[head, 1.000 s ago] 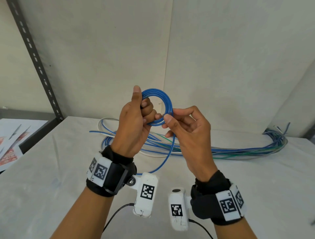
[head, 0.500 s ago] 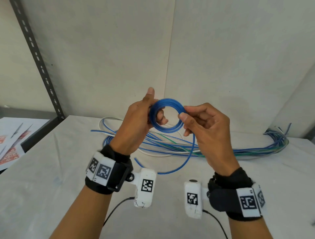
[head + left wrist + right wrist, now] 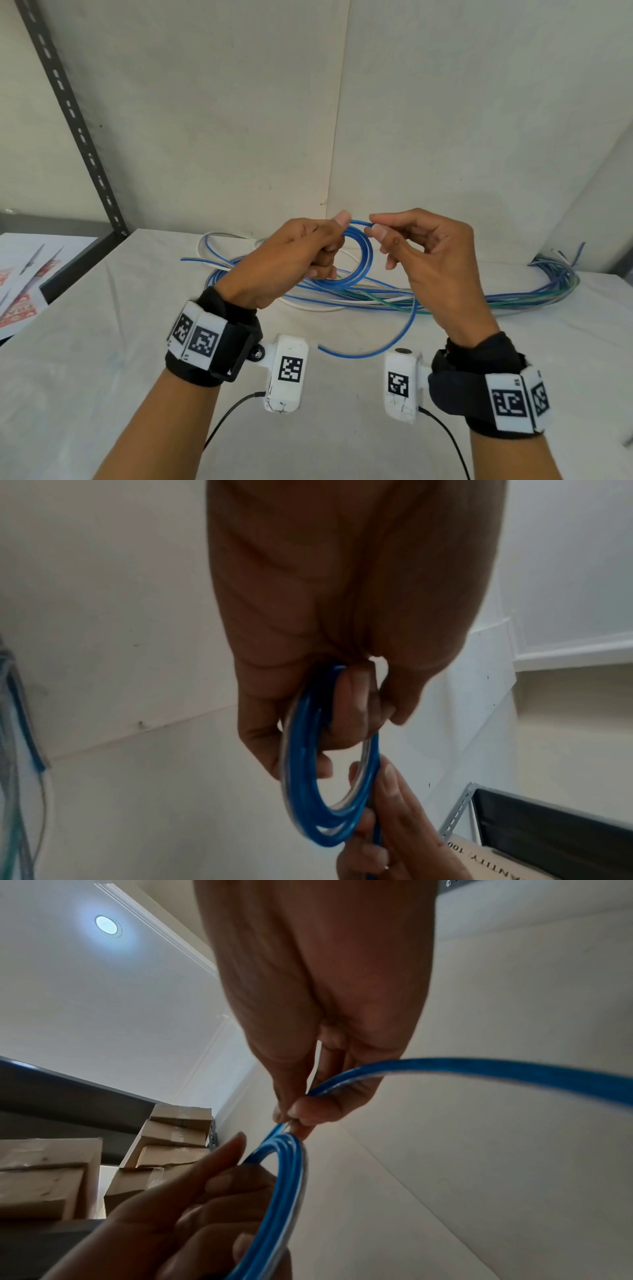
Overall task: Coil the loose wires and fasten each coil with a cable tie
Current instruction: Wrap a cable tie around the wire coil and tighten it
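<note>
Relative to the earlier frames, the small coil of glossy blue plastic-sheathed wire has tipped from face-on to nearly edge-on and sits lower. The right hand has shifted its pinch to the coil's top; the left hand has rolled knuckles-up.

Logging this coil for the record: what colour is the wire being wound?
Blue. The wire shows it best in the left wrist view, with a pale streak along it.

Blue coil; blue, green and white wires on a white counter. Black wristbands carry black-and-white square markers. Brown boxes.
</note>
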Tool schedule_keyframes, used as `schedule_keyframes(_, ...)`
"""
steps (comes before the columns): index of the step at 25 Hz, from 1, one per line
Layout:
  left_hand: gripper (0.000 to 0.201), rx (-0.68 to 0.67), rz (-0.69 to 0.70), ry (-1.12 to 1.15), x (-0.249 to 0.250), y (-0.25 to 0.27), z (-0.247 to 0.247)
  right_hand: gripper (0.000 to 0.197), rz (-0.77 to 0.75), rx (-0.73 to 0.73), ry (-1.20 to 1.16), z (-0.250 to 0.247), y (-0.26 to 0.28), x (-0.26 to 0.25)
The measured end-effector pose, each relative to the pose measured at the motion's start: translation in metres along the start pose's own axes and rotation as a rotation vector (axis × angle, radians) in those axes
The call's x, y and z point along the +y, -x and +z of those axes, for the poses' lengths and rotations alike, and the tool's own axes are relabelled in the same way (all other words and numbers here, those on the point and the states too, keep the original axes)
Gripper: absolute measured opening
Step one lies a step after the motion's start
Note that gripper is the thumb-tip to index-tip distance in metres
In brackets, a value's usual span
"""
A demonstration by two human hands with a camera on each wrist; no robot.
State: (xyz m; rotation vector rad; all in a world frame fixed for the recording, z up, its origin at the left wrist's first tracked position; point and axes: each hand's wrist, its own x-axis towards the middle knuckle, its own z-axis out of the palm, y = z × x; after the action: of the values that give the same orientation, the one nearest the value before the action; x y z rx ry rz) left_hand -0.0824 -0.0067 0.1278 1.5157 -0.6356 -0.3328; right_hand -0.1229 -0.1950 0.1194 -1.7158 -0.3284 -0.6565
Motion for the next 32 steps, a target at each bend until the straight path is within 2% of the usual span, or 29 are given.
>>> schedule_keyframes(3, 0.039, -0.053, 0.04, 0.107, -0.001, 0.0, -0.003, 0.008, 0.038, -0.009, -0.048, 0.004, 0.002, -0.003)
schedule_keyframes(6, 0.04, -0.053, 0.043, 0.2, -0.004, -0.002, -0.008, 0.02, 0.104, -0.082, -0.111, 0.008, 0.004, -0.007)
schedule_keyframes(10, 0.034, -0.031, 0.029, 0.222, -0.003, -0.001, -0.006, 0.018, 0.076, -0.041, -0.127, 0.006, 0.004, -0.009)
schedule_keyframes(12, 0.03, -0.065, 0.051, 0.208, -0.003, 0.001, -0.008, 0.018, 0.078, -0.025, -0.125, 0.002, 0.003, -0.009)
schedule_keyframes(16, 0.029, -0.088, 0.081, 0.139, -0.003, 0.005, -0.014, 0.016, 0.108, -0.055, -0.138, 0.0, 0.003, -0.01)
schedule_keyframes(24, 0.027, -0.154, 0.03, 0.007, -0.005, 0.004, -0.005, 0.012, 0.106, 0.163, -0.196, -0.005, 0.002, -0.011)
schedule_keyframes(26, 0.027, -0.14, 0.041, 0.03, -0.004, 0.004, -0.006, 0.01, 0.102, 0.208, -0.214, 0.0, 0.003, -0.011)
schedule_keyframes(32, 0.029, 0.033, 0.094, 0.184, 0.0, 0.004, -0.014, 0.007, 0.087, 0.233, -0.231, 0.028, 0.009, -0.004)
